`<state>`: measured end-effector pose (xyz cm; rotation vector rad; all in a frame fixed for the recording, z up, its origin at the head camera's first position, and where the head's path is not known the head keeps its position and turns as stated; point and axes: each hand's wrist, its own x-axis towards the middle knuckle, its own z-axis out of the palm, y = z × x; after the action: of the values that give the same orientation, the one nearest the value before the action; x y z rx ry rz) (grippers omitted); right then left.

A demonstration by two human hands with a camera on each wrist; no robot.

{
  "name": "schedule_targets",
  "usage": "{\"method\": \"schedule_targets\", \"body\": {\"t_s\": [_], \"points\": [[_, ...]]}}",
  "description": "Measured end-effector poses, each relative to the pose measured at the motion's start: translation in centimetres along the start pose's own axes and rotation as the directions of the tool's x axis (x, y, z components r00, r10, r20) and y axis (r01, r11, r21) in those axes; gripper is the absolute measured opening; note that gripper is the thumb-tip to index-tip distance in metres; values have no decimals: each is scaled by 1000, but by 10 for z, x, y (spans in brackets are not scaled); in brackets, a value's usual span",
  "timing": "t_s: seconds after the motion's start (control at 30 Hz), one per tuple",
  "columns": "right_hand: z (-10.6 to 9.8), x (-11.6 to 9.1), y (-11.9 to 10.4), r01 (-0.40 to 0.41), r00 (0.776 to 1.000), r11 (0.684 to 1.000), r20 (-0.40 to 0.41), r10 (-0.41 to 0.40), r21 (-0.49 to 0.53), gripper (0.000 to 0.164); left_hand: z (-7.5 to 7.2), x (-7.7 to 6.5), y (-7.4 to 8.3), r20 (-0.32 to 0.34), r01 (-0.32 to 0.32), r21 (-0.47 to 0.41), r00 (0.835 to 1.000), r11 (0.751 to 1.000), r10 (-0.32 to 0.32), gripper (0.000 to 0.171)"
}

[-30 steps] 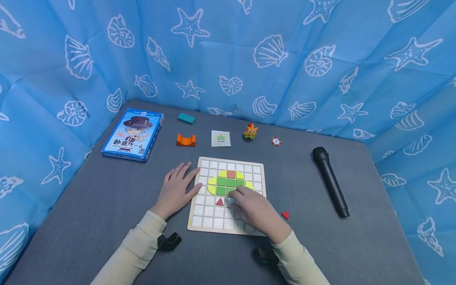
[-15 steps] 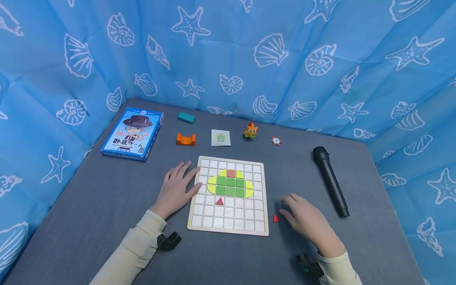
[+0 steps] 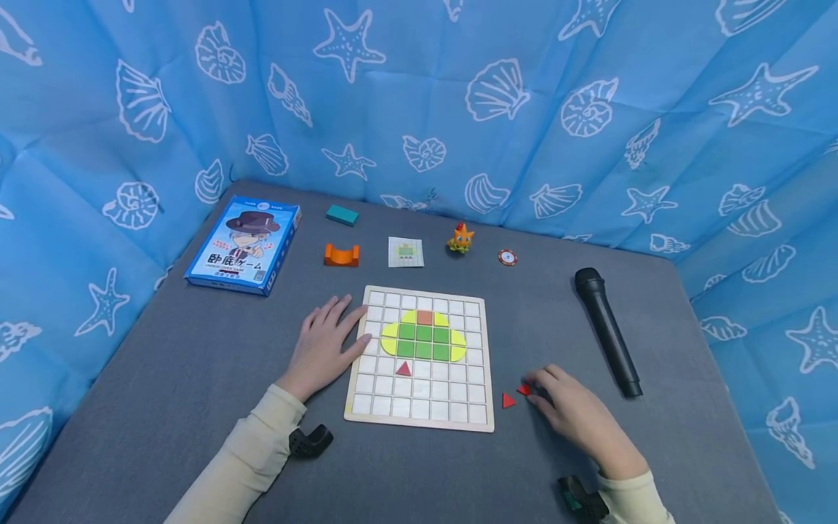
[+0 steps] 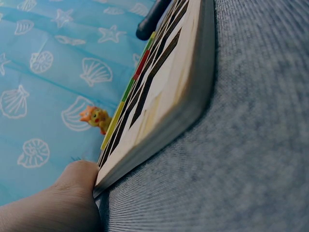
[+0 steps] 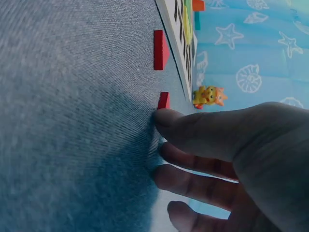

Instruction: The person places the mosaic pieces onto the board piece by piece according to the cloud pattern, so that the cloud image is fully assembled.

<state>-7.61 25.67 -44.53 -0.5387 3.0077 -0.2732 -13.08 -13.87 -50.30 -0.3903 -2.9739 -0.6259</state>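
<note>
My left hand [image 3: 324, 351] lies with spread fingers at the left edge of a square wooden grid board [image 3: 419, 425]; its thumb [image 4: 79, 176] rests at the rim. On the board, green square tiles [image 3: 423, 333], yellow rounded tiles [image 3: 389, 340] and one orange-brown square [image 3: 425, 317] form a shape, with a red triangle tile [image 3: 404, 369] just below it. Right of the board, my right hand [image 3: 576, 413] pinches a second red triangle tile [image 5: 164, 100] between thumb and fingertips at the table. Another red triangle tile [image 3: 508, 401] lies beside it, nearer the board.
Behind the board are a pattern card [image 3: 406, 252], an orange arch block [image 3: 342, 256], a teal block [image 3: 342, 215], a small orange figurine [image 3: 460, 239] and a poker chip [image 3: 507, 257]. A blue game box [image 3: 244, 246] sits left; a black microphone [image 3: 607, 331] lies right.
My right hand has moved from over the board to the table on its right, reaching a red triangle tile there. My left hand has stayed at the board's edge.
</note>
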Motion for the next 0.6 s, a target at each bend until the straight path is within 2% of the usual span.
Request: {"method": "schedule_targets", "body": {"t_s": [0.1,0.3,0.6], "points": [[2,2,2,8,1000,1000,-15,-8,13,23,0,0,-1,1,1,-5,1000,1000,-1,59],[5,5,3,-1,1000,1000,-21,2,27,34,3,-2,-2,19,8,-8,1000,1000,-8,60],[7,8,4,26,998,999,-61,-23,44,18,2,-2,0,13,13,0,1000,1000,-13,59]]}}
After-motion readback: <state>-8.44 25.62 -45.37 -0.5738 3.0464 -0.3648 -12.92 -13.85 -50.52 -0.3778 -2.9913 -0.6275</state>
